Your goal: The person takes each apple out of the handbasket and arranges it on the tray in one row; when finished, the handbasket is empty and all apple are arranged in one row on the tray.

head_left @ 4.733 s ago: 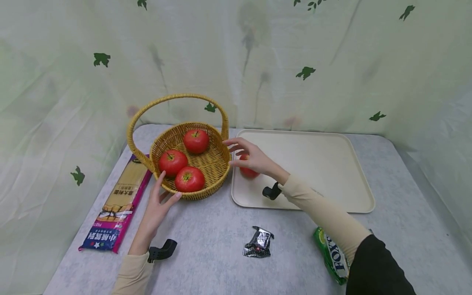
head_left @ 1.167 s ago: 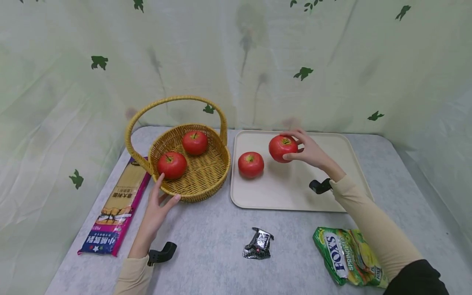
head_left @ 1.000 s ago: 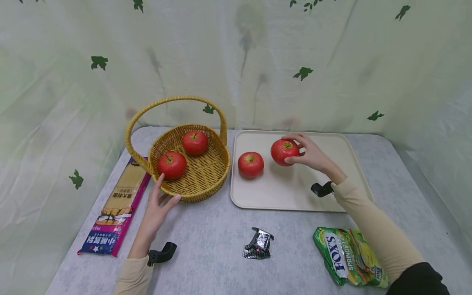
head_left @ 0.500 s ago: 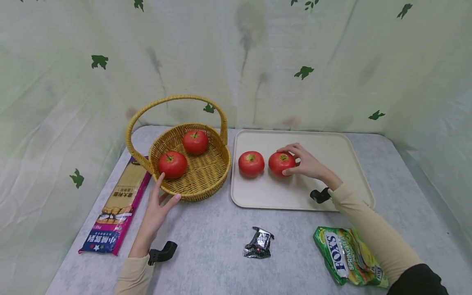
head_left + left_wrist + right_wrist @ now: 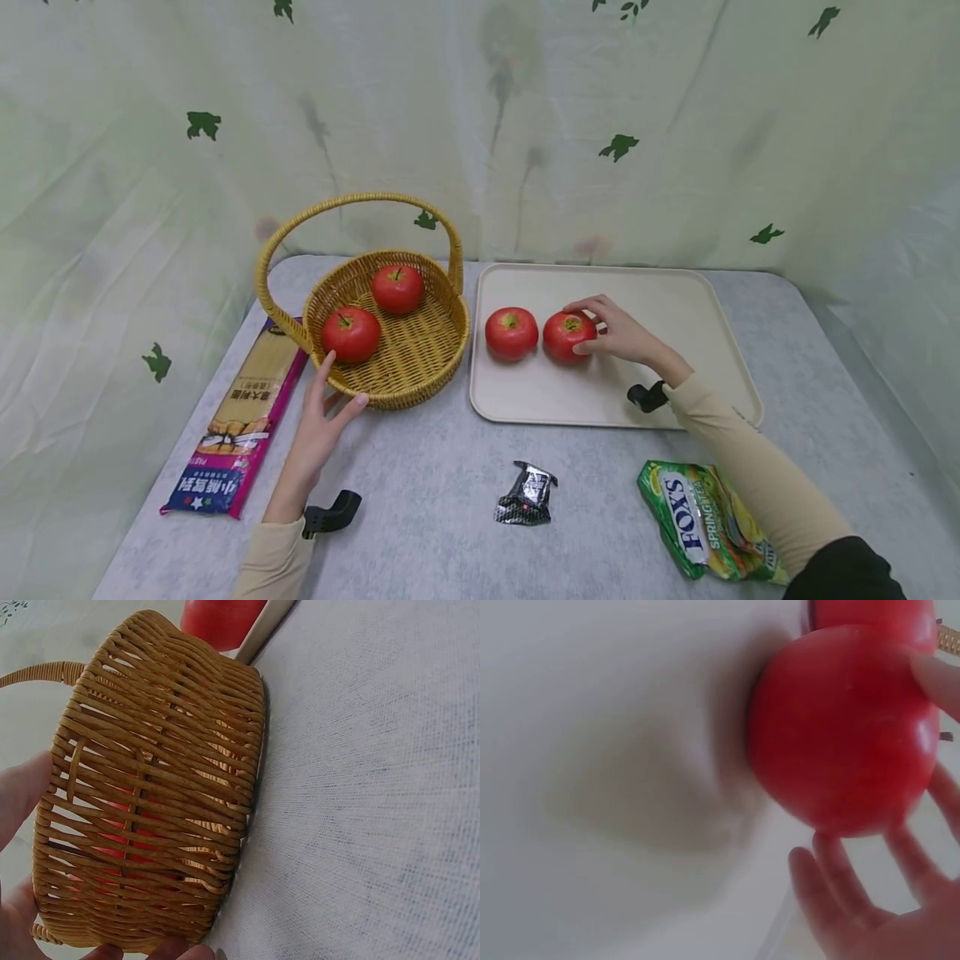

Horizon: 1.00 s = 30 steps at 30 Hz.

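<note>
My right hand (image 5: 617,333) holds a red apple (image 5: 564,337) on the cream tray (image 5: 675,350), fingers on its far side and thumb on its near side. Just left of it sits another red apple (image 5: 512,335); the two nearly meet in the head view and overlap in the right wrist view. My left hand (image 5: 317,433) touches the near-left rim of the wicker basket (image 5: 423,358) with spread fingers. In the left wrist view its thumb lies at the rim and other fingertips show beside the woven wall. Two more red apples, one left (image 5: 351,334) and one behind (image 5: 397,289), lie inside.
A long pasta packet (image 5: 232,425) lies left of the basket, partly under its handle. A small black-and-silver wrapped packet (image 5: 527,493) lies front centre. The green Fox's candy bag (image 5: 705,521) is at front right, partly behind my right forearm. A pale leaf-printed curtain (image 5: 480,125) hangs behind.
My right hand has taken the front apple out of the basket, carried it right and lowered it onto the tray, then shifted it slightly left towards the other apple. My left hand stays at the rim.
</note>
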Available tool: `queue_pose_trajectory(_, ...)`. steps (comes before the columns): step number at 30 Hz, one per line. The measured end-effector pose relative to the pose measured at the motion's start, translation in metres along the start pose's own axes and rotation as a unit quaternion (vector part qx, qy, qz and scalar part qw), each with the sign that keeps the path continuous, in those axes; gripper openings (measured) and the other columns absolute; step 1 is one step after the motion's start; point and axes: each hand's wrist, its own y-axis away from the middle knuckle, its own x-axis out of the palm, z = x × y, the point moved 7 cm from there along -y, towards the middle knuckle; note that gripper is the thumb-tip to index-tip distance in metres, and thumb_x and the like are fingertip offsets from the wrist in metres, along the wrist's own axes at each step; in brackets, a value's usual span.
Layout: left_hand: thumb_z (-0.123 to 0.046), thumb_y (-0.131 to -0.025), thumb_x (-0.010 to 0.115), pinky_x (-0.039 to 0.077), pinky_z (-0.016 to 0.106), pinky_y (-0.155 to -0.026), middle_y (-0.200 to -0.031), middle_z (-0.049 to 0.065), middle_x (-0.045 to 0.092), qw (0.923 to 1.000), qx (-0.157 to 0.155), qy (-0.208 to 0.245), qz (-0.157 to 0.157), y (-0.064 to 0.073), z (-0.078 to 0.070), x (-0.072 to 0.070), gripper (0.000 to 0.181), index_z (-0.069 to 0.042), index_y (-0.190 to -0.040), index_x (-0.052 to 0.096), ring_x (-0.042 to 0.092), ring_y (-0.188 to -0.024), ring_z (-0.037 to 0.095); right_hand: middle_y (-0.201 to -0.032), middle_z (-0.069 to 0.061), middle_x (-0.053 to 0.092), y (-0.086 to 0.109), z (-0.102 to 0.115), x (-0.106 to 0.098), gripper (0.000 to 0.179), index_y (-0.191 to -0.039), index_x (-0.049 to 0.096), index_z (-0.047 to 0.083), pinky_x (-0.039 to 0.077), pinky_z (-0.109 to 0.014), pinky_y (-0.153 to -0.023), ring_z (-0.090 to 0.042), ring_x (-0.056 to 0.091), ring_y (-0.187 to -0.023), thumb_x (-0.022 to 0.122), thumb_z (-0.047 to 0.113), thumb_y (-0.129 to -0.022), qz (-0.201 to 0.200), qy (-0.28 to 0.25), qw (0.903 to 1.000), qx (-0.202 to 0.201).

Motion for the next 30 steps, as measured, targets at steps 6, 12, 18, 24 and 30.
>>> queue_pose_trajectory(6, -0.027, -0.095, 0.061, 0.029, 0.064, -0.101, -0.157, 0.012, -0.005, 1.0000, -0.001, 0.003, -0.001, 0.001, 0.000, 0.000, 0.081, -0.037, -0.154, 0.005, 0.020, -0.137, 0.046, -0.133, -0.015, 0.040, -0.004, 0.012, -0.003, 0.056, -0.133, 0.051, 0.006, 0.036, -0.057, -0.097, -0.034, 0.041, -0.118, 0.074, 0.014, -0.083, -0.020, -0.010, 0.9994, -0.028)
queue_pose_trajectory(12, -0.028, -0.095, 0.061, 0.029, 0.063, -0.100, -0.156, 0.014, -0.005, 1.0000, -0.002, 0.000, -0.002, 0.000, 0.000, 0.000, 0.082, -0.036, -0.154, 0.004, 0.020, -0.136, 0.047, -0.131, -0.013, 0.049, -0.011, 0.040, -0.005, 0.049, -0.130, 0.053, 0.002, 0.033, -0.056, -0.102, -0.039, 0.045, -0.116, 0.071, 0.010, -0.085, -0.055, -0.065, 0.9917, -0.096)
queue_pose_trajectory(18, -0.026, -0.096, 0.061, 0.030, 0.062, -0.101, -0.157, 0.013, -0.005, 1.0000, 0.001, 0.000, -0.004, 0.000, -0.001, 0.000, 0.082, -0.036, -0.154, 0.005, 0.021, -0.136, 0.046, -0.128, -0.013, 0.053, -0.026, 0.070, 0.010, 0.045, -0.127, 0.055, 0.006, 0.040, -0.052, -0.097, -0.038, 0.051, -0.112, 0.071, 0.008, -0.085, -0.045, -0.134, 0.9825, -0.121)
queue_pose_trajectory(24, -0.028, -0.095, 0.062, 0.031, 0.062, -0.101, -0.157, 0.010, -0.005, 1.0000, -0.002, 0.002, -0.008, 0.000, -0.001, -0.001, 0.084, -0.035, -0.154, 0.003, 0.021, -0.136, 0.045, -0.127, -0.011, 0.055, -0.040, 0.112, 0.030, 0.045, -0.129, 0.054, 0.002, 0.045, -0.042, -0.095, -0.034, 0.056, -0.109, 0.070, 0.006, -0.087, -0.012, -0.148, 0.9755, -0.162)
queue_pose_trajectory(30, -0.027, -0.095, 0.062, 0.030, 0.062, -0.101, -0.158, 0.007, -0.007, 0.9999, -0.005, 0.004, -0.010, 0.000, 0.000, -0.001, 0.085, -0.034, -0.154, 0.001, 0.021, -0.136, 0.045, -0.128, -0.013, 0.053, -0.059, 0.138, 0.054, 0.047, -0.130, 0.053, 0.003, 0.049, -0.042, -0.088, -0.032, 0.056, -0.108, 0.071, 0.006, -0.086, 0.016, -0.155, 0.9675, -0.199)
